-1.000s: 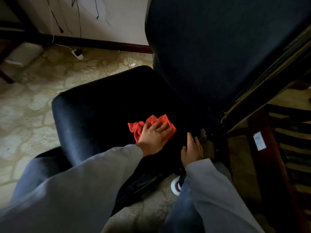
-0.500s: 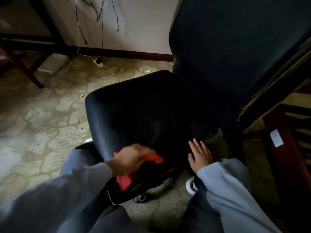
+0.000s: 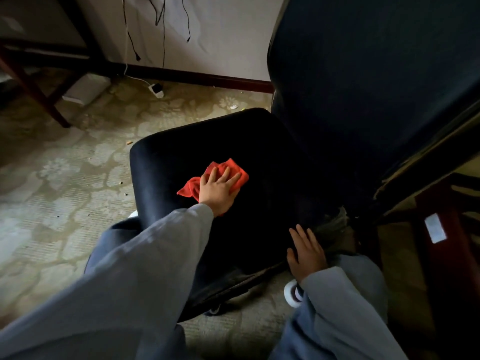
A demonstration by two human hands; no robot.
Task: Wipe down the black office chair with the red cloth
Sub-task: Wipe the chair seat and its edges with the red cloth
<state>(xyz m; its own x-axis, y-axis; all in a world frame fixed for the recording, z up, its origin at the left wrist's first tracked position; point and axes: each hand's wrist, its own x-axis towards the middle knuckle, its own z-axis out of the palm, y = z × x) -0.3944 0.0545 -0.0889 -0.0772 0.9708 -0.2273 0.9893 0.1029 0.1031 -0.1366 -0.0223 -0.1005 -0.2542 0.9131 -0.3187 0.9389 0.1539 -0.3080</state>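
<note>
now the left hand (image 3: 219, 189) is back on top of the seat (image 3: 166, 162) of the black office chair (image 3: 363, 100); half a second ago it was dragging the red cloth (image 3: 188, 189) over the seat's near edge. its grip is flat, fingers spread straight, pressing the crumpled cloth down rather than curling round it. the right hand (image 3: 306, 252) lies open on the seat's near corner, holding nothing, probably steadying the chair. i judge a fresh stroke across the seat has begun, with the backrest possibly yet to come.
</note>
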